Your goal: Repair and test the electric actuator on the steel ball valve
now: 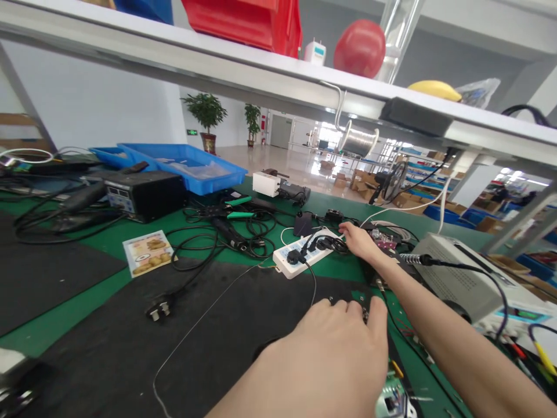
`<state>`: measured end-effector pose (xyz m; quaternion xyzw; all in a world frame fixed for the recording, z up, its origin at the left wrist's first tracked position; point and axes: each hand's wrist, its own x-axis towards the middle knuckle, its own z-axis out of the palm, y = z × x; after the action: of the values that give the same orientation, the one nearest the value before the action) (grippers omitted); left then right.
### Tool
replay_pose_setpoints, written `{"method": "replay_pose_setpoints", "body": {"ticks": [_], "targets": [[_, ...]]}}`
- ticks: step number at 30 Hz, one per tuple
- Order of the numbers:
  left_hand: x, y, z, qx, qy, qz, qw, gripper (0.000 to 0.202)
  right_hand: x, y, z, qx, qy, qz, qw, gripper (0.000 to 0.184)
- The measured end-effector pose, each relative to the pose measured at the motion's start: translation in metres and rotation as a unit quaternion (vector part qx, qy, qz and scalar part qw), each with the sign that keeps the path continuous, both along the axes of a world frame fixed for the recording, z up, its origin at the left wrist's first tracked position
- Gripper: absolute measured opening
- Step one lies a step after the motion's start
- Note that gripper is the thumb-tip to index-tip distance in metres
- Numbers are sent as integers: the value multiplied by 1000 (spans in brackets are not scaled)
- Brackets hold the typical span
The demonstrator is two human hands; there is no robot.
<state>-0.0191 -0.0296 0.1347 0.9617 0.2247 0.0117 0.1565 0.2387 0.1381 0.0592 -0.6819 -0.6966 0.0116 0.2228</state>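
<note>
One printed card lies on the bench, left of one black box unit. One unconnected plug rests on the black mat. One white power strip lies at mid-bench, with at least two black plugs seated. Left hand: one, nearer than the strip, fingers bent; grip cannot be determined. Right hand: one, at the strip's far end beside the bundled black cable; grip cannot be determined. Rightward: one soldering iron, one beige instrument.
</note>
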Motion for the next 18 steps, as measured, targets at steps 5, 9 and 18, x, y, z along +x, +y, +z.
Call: {"method": "replay_pose_setpoints", "body": {"ticks": [5, 9, 18], "targets": [[5, 12, -9, -31, -39, 19, 999, 50, 5, 46, 3, -31, -48, -31, 998, 36], [6, 17, -5, -52, -23, 20, 998, 42, 4, 58, -14, -86, -88, -34, 992, 36], [2, 14, -6, -23, -36, 27, 999, 39, 18, 60, -31, -149, -128, -41, 980, 33]]}}
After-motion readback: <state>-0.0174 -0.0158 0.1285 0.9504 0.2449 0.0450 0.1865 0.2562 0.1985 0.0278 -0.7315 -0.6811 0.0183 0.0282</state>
